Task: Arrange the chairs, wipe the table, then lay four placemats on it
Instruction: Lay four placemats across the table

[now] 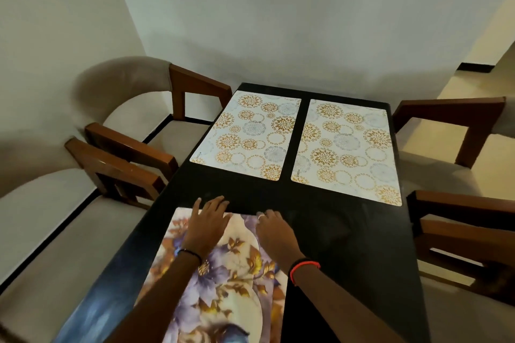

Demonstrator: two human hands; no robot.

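Nearest lay the floral placemat (223, 273) on the near-left of the desk (348, 245). The left hand (207, 220) rested flat on it with a wide grip; the right hand (271, 228) was at its far corner, its grip impossible to tell. Farther off, the far-left placemat (248, 133) and far-right placemat (345, 147) sat side by side. Seemingly three were laid and one remained; the chairs (131, 147) stood tucked in.

Thin black band (191, 254) on left wrist, red band (304, 269) on right (pale ring (260, 216) too).

2 placemats (295, 142) side by side at table (348, 231) far end; 3rd placemat (223, 273) near-left; chairs (125, 147) both sides.
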